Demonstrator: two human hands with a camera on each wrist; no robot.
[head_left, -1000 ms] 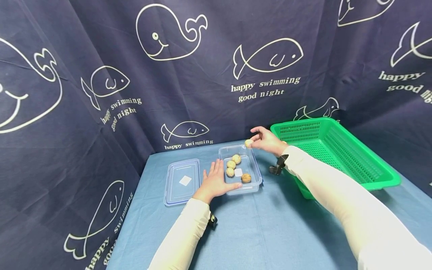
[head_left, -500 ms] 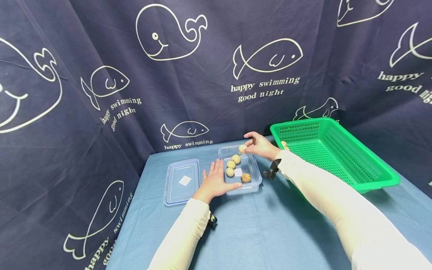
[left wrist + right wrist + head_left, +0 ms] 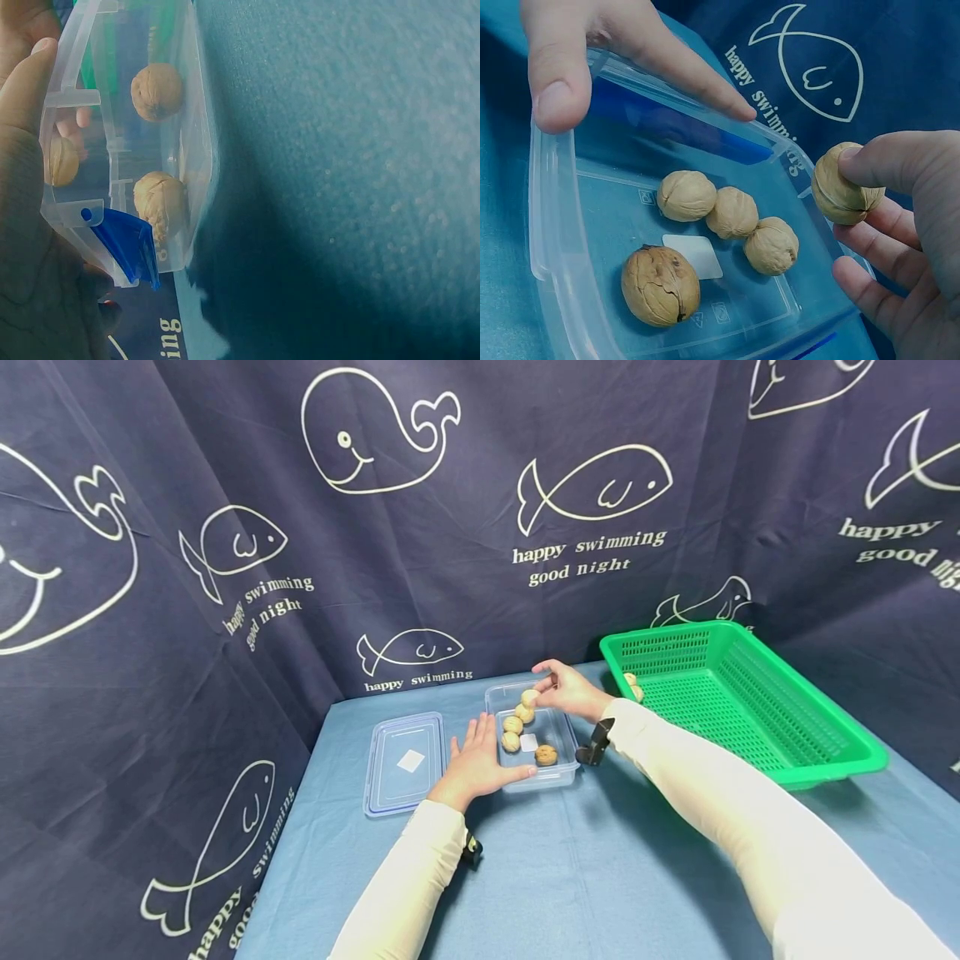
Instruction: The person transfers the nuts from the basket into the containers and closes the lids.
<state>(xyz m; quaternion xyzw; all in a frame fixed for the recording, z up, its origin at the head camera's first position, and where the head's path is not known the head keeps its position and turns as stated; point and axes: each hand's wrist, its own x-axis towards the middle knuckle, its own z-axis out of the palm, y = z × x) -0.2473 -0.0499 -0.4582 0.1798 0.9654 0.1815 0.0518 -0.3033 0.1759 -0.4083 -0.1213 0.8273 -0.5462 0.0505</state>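
A pale walnut [image 3: 838, 196] is pinched between the thumb and fingers of my right hand [image 3: 573, 692], over the far part of a clear plastic container [image 3: 543, 778]. Three pale walnuts [image 3: 686, 196] lie in a touching row on the container floor. Nearer the front is a darker, cracked walnut [image 3: 660, 286], beside a white sticker [image 3: 697, 255]. My left hand [image 3: 476, 767] rests against the container's left side, its fingers straight and its thumb stretched along the front rim. In the left wrist view, a blue clip [image 3: 127, 244] hangs from the rim.
The container's lid [image 3: 390, 781], edged in blue, lies flat to the left. A green plastic basket [image 3: 832, 747] stands at the right, with a few walnuts [image 3: 636, 692] at its left inner side. A dark fish-patterned curtain [image 3: 480, 568] hangs behind the blue-covered table [image 3: 555, 877].
My right hand has moved left with the walnut, from the container's far right corner to above the pale walnuts. Walnuts in the basket show now beside my arm. My left hand stays put.
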